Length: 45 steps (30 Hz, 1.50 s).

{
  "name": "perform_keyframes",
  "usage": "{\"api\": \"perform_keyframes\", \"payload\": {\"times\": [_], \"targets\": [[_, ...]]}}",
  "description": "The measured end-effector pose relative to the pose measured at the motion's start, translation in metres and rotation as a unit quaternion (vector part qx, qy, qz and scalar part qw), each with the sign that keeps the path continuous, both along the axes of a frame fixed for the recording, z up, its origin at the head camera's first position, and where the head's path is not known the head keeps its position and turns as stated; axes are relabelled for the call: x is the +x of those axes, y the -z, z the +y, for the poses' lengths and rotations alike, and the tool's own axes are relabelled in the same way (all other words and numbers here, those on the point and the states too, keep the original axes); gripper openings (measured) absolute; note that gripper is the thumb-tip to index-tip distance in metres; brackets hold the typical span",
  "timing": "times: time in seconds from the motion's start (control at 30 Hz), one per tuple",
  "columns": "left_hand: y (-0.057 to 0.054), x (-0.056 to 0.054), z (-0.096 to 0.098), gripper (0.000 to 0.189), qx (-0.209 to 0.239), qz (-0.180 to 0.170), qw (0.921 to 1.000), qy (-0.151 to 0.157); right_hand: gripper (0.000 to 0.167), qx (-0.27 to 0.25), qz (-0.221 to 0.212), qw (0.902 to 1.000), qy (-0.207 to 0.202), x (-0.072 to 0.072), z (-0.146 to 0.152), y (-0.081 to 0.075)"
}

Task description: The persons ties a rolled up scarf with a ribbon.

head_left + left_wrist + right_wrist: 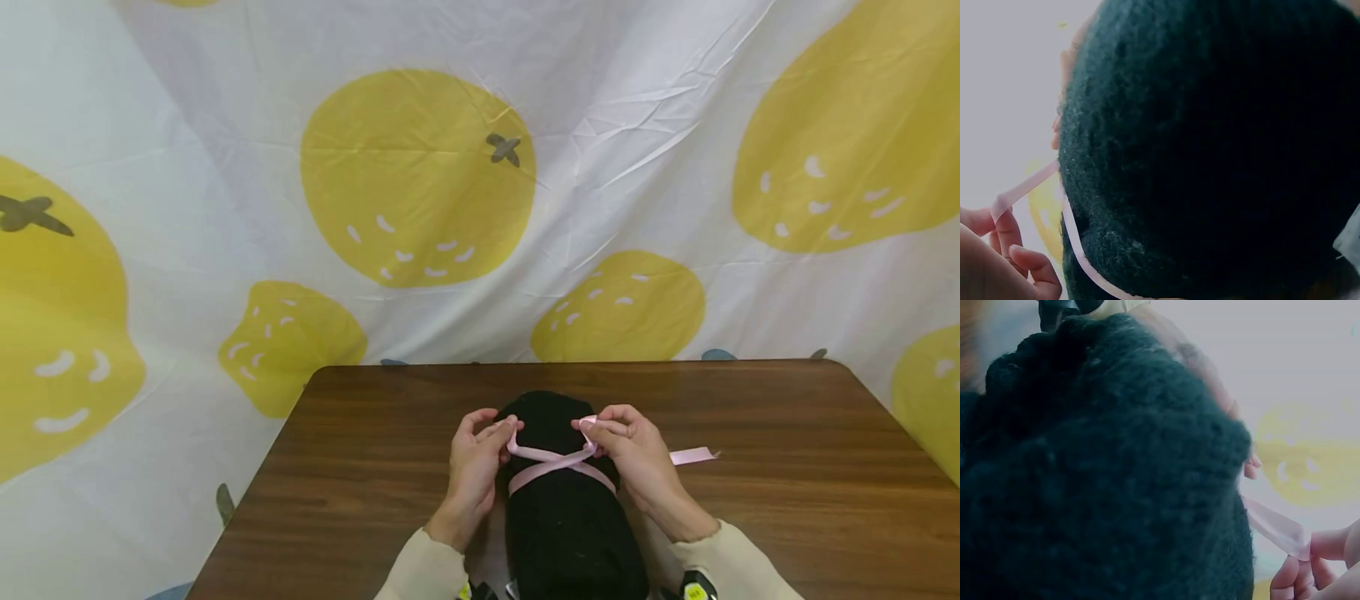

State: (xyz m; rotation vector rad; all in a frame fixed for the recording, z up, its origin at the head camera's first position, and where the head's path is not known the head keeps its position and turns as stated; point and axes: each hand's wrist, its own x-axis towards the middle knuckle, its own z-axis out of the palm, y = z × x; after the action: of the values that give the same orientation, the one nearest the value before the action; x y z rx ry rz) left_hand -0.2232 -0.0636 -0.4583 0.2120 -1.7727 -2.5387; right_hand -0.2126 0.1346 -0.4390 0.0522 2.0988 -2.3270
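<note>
A black fuzzy fabric bundle lies lengthwise on the table, with a pink ribbon around its upper part. The ribbon's two ends cross over the top of the bundle. On the left, my left hand pinches one ribbon end between thumb and fingers. My right hand pinches the other end on the right, and a loose tail of ribbon shows beyond that hand. In the left wrist view the ribbon runs taut from the fingertips to the dark fabric. The right wrist view shows the ribbon pinched likewise.
The brown wood-grain table extends on both sides of the bundle. Behind its far edge hangs a white cloth printed with yellow fruit. A small white tag shows at the bundle's near left side.
</note>
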Motion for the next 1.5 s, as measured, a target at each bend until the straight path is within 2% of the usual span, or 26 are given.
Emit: {"api": "perform_keyframes", "payload": {"times": [0.13,0.23,0.33,0.47,0.8,0.93,1.03,1.13,1.2,1.3,1.5], "targets": [[-0.002,-0.001,0.003,0.037,-0.028,0.016,0.9995,0.000,0.020,0.044,0.002,0.9989,-0.015,-0.001,-0.002,-0.003],[-0.004,0.000,0.006,0.037,-0.048,0.041,0.9980,0.009,0.024,0.077,-0.001,0.9966,-0.028,0.000,-0.003,-0.005],[-0.006,0.000,0.008,0.040,-0.073,0.070,0.9946,0.021,0.027,0.090,0.003,0.9951,-0.042,0.000,-0.004,-0.006],[-0.008,-0.002,0.010,0.042,-0.098,0.101,0.9894,0.033,0.028,0.089,0.007,0.9945,-0.055,-0.001,-0.006,-0.007],[-0.011,-0.002,0.016,0.047,-0.112,0.163,0.9764,0.087,0.028,0.093,0.027,0.9883,-0.118,-0.002,-0.007,-0.011],[-0.011,0.000,0.018,0.048,-0.123,0.178,0.9696,0.114,0.029,0.041,0.010,0.9859,-0.162,-0.002,-0.007,-0.010],[-0.012,-0.001,0.017,0.049,-0.141,0.185,0.9658,0.115,0.028,-0.001,-0.003,0.9797,-0.200,-0.001,-0.006,-0.010],[-0.012,-0.003,0.016,0.050,-0.156,0.187,0.9637,0.110,0.028,-0.003,0.006,0.9740,-0.226,0.000,-0.006,-0.011],[-0.012,-0.003,0.014,0.051,-0.160,0.179,0.9637,0.117,0.031,-0.008,0.018,0.9687,-0.247,-0.001,-0.006,-0.010],[-0.013,-0.005,0.012,0.049,-0.166,0.164,0.9627,0.137,0.036,0.011,0.037,0.9660,-0.256,-0.001,-0.006,-0.009],[-0.013,-0.007,0.010,0.043,-0.220,0.151,0.9502,0.161,0.039,0.042,0.053,0.9668,-0.246,-0.001,-0.008,-0.006]]}}
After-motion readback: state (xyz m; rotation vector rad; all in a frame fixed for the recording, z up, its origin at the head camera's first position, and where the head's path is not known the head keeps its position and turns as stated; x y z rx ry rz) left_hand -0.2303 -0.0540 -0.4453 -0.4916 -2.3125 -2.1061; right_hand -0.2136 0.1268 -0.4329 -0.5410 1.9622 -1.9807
